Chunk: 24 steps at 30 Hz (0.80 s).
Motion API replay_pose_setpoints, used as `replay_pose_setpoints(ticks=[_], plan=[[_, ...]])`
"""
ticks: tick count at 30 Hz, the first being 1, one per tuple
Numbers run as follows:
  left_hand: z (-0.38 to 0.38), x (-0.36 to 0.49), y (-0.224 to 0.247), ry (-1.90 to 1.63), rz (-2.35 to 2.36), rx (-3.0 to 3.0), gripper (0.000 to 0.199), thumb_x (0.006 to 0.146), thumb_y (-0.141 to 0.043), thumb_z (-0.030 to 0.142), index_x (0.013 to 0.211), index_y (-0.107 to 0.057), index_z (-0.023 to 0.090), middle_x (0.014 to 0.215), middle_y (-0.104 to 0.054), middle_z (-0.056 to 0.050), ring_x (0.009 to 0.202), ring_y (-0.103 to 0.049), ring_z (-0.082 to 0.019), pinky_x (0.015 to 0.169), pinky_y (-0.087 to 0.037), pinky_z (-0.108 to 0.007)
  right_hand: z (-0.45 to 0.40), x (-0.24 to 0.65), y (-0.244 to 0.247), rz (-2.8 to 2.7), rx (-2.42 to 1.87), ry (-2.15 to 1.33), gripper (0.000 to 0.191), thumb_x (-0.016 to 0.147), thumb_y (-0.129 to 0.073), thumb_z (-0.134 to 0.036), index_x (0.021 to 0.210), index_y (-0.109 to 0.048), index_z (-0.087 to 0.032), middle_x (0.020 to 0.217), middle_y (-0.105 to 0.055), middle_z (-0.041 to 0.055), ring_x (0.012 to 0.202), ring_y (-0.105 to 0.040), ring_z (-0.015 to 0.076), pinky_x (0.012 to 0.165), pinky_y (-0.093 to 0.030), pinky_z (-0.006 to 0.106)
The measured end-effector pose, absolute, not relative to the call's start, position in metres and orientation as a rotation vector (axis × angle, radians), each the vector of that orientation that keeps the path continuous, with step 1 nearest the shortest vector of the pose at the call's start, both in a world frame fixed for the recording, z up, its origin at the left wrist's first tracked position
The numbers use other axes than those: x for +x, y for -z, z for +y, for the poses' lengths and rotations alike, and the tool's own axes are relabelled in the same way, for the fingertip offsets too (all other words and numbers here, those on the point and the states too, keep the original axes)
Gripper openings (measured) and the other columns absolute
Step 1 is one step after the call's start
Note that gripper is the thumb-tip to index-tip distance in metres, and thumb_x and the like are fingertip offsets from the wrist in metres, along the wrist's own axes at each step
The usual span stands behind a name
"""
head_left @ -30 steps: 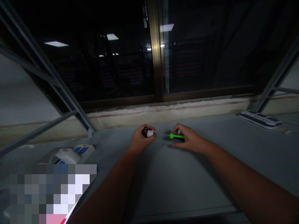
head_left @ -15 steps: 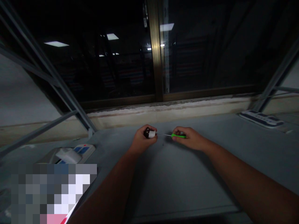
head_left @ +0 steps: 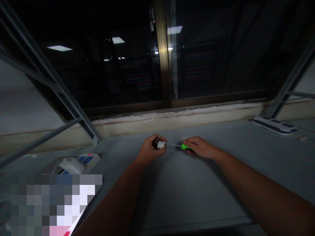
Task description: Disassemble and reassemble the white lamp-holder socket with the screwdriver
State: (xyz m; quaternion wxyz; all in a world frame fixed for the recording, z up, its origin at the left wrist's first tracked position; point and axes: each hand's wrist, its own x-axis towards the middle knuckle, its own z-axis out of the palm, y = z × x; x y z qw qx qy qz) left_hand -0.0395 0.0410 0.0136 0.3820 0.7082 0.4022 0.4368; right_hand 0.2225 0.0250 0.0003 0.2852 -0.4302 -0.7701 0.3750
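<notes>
A small dark-brown and white piece (head_left: 160, 144), its exact kind unclear, sits between the thumb and fingers of my left hand (head_left: 149, 149). My right hand (head_left: 199, 146) is closed around the green handle of a screwdriver (head_left: 183, 146). The thin metal shaft runs leftward, nearly level, and its end meets the white part of the piece; the tip itself cannot be made out. Both hands are just above the grey table (head_left: 194, 193). A tiny dark speck, perhaps a screw (head_left: 171, 152), lies on the table below the shaft.
A power strip (head_left: 92, 159) with a white adapter (head_left: 73, 165) plugged in is at the left. Another power strip (head_left: 274, 125) lies at the back right. Metal frame bars (head_left: 71, 105) rise on both sides, before a dark window (head_left: 123, 75). The lower left is pixelated.
My right hand has turned around the green handle, its fingers now lying over the top. The handle sits slightly lower. My left hand has barely shifted.
</notes>
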Motion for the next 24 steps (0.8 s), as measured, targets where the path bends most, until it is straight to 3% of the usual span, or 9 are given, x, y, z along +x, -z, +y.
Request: replay_pose_setpoints(ticks=[2,5,10,15,24], plan=[[0.043,-0.04,-0.012,-1.13,1.026,1.794,0.028,0.066,-0.08,0.019,0.092,-0.067,0.016,0.083,-0.069,-0.003,0.07,-0.062,-0.014,0.066,-0.046,-0.024,0.023,0.222,-0.002,-2.085,-1.112,-0.888,0.04,0.095,-0.052,-0.055,0.079,-0.06,-0.019,0.069,-0.059,-0.0006,0.062,-0.052,0.0136,0.061,-0.038,0.026],[0.046,-0.041,-0.011,-1.197,1.014,1.702,0.03,0.067,-0.081,0.021,0.092,-0.066,0.016,0.085,-0.069,-0.003,0.07,-0.061,-0.013,0.067,-0.046,-0.024,0.018,0.216,-0.005,-2.119,-1.063,-0.573,0.026,0.083,-0.073,-0.04,0.089,-0.058,-0.02,0.083,-0.063,0.0004,0.076,-0.057,0.0155,0.068,-0.039,0.026],[0.046,-0.041,-0.014,-1.294,1.031,1.606,0.031,0.065,-0.081,0.021,0.091,-0.065,0.016,0.088,-0.069,-0.002,0.071,-0.06,-0.012,0.068,-0.044,-0.024,0.007,0.206,-0.011,-2.174,-1.109,-0.254,0.013,0.093,-0.062,-0.031,0.086,-0.058,-0.02,0.082,-0.065,0.0032,0.074,-0.058,0.0166,0.069,-0.037,0.027],[0.042,-0.04,-0.017,-1.28,1.02,1.583,0.031,0.062,-0.08,0.018,0.088,-0.063,0.016,0.094,-0.071,-0.004,0.074,-0.062,-0.013,0.071,-0.045,-0.025,0.003,0.207,-0.015,-2.221,-1.105,-0.343,0.017,0.095,-0.06,-0.034,0.089,-0.064,-0.019,0.079,-0.067,0.0033,0.071,-0.059,0.0161,0.066,-0.037,0.027],[0.04,-0.041,-0.017,-1.24,0.989,1.629,0.029,0.062,-0.082,0.018,0.085,-0.063,0.016,0.096,-0.072,-0.007,0.081,-0.066,-0.015,0.075,-0.048,-0.026,0.01,0.211,-0.008,-2.175,-1.046,-0.655,0.029,0.095,-0.058,-0.041,0.076,-0.058,-0.019,0.067,-0.052,-0.0035,0.063,-0.047,0.0116,0.059,-0.031,0.025]])
